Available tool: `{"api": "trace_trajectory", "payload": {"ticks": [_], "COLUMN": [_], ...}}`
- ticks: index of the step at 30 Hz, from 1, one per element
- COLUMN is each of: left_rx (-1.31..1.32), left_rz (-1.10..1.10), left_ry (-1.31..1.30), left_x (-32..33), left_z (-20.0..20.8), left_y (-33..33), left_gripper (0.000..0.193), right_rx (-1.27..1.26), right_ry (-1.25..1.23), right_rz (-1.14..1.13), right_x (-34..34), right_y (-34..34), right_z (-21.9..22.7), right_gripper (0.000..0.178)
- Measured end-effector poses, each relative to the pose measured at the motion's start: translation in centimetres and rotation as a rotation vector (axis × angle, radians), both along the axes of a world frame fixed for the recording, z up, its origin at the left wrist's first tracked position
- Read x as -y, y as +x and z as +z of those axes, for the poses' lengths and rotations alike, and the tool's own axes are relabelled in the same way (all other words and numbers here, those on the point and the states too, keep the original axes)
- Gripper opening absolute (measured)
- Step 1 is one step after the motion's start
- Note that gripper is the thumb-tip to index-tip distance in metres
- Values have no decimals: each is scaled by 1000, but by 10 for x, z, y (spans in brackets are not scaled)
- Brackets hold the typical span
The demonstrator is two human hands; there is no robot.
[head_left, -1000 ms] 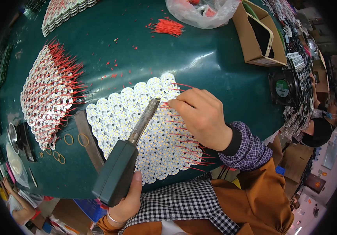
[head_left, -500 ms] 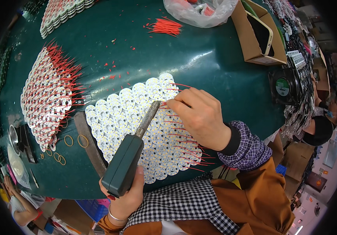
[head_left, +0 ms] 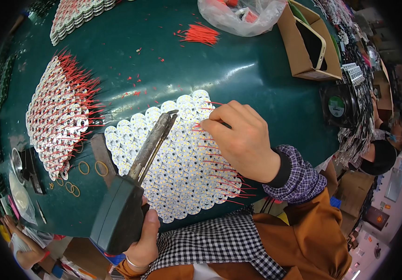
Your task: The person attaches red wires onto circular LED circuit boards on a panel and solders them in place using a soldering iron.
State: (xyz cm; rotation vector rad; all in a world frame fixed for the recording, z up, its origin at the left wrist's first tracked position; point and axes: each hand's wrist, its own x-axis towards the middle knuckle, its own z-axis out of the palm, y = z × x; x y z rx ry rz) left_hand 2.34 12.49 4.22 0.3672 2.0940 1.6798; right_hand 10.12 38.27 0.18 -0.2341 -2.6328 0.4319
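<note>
A dark green soldering gun (head_left: 117,214) with a long metal barrel is gripped in my left hand (head_left: 145,240). Its tip is over the upper part of a panel of round white LED boards (head_left: 177,172), apart from my right fingers. At the panel's upper right, my right hand (head_left: 240,135) is closed in a pinch, with a short red wire (head_left: 196,125) at its fingertips. Further red wires (head_left: 224,177) stick out from the panel's right side. A dark bar (head_left: 103,151) lies along the panel's left edge.
To the left lies a fan of wired LED boards (head_left: 56,116), with rubber bands (head_left: 84,168) below it. Loose red wires (head_left: 200,34), a plastic bag (head_left: 245,21) and a cardboard box with a phone (head_left: 303,56) are far off. A black fan (head_left: 337,106) stands at right.
The soldering gun has drawn back to the left and its tip has come away from my right fingers. My right hand stays nearly in place at the panel.
</note>
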Motion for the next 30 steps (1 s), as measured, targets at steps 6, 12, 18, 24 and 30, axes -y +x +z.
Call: {"api": "trace_trajectory", "payload": {"ticks": [6, 12, 18, 24, 30], "left_rx": [-220, -156, -218, -102, -209], "left_rz": [-194, -189, -246, -104, -160], "left_ry": [-102, -145, -206, -256, -266], "left_x": [3, -2, -6, -15, -13], "left_z": [-26, -29, -28, -22, -23], "left_y": [-10, -12, -14, -8, -9], "left_gripper": [45, 40, 36, 21, 20], "right_rx": [5, -30, -45, -35, -38], "right_ry": [-13, -26, -33, -31, -26], "right_rz": [51, 43, 30, 28, 22], "right_x": [-6, -7, -5, -6, -5], "right_y": [-13, -19, -21, -19, -20], "right_z": [-5, -13, -17, -18, -18], "right_gripper": [18, 20, 20, 21, 20]}}
